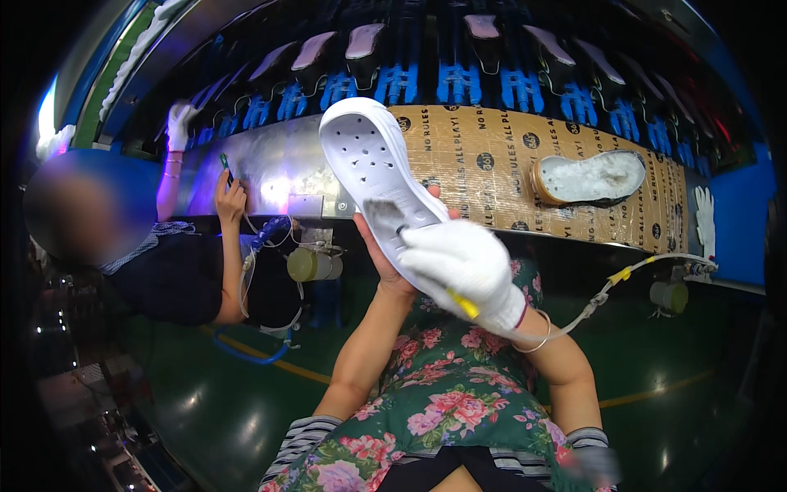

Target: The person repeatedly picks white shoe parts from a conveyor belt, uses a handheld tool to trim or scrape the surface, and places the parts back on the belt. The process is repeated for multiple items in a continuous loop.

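Head view, hands: both were raised together in front of the chest, closed on one shoe.
Left hand (385, 258): bare; it was held under the white perforated clog (373, 176), fingers wrapped behind the heel end and fingertips seen past its right edge.
Right hand (463, 266): covered by a white glove; it was clamped on a yellow-handled tool (464, 304), pressed onto the heel end of the clog beside a grey smear.
Tool tip: hidden by the glove; its kind could not be told.
White perforated clog: held tilted, toe up and to the left, vented upper toward the camera, above the lap and in front of the conveyor belt (492, 160).
Conveyor belt: brown printed surface; one tan-rimmed sole with a pale lining (589, 178) was laid on it, well apart from the clog.
Rack behind belt: blue holders with dark shoe lasts (459, 78) were ranged in a row.
Hose: a pale air line (607, 291) was run from the right hand's side toward a fitting at the belt edge.
Co-worker: a second person was seated at the left, one gloved hand (178, 123) raised to the rack, the other hand (230, 199) closed on a small green tool.
Handling judgement: the step was judged best served by a steady left-hand support under the heel, light pressure from the tool, and work confined to the smeared patch, so that the soft white upper would not be marked.
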A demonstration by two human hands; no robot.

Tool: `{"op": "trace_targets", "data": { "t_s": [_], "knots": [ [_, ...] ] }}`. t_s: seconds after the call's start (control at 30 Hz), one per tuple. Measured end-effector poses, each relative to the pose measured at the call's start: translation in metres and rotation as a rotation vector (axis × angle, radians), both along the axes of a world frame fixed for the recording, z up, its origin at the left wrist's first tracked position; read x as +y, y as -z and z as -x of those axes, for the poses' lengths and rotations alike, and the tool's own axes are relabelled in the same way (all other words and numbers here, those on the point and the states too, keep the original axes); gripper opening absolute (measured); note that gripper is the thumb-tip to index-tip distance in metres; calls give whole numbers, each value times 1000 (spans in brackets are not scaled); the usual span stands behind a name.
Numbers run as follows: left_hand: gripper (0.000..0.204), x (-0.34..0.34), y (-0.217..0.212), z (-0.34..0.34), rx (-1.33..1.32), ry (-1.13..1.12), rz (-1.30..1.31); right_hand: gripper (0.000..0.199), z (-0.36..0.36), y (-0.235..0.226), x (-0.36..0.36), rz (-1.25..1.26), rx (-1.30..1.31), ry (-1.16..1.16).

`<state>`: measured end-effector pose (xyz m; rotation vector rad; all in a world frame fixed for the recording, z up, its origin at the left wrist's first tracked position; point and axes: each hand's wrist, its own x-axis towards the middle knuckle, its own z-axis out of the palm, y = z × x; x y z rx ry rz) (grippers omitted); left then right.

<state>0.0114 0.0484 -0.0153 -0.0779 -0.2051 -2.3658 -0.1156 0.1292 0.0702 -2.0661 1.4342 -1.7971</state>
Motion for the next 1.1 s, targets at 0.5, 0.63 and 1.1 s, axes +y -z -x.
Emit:
{"op": "trace_targets", "data": {
  "t_s": [0.5, 0.63, 1.1],
  "knots": [
    [109, -25, -19, -10, 73, 151, -2, 30, 3, -1, 14, -225, -236, -446],
    [116, -40, -17, -17, 46, 247, 58, 33, 9, 1, 7, -179, -32, -232],
    [122, -73, -32, -2, 121, 536, 421, 29, -8, -2, 28, -254, -65, -374]
  ]
}}
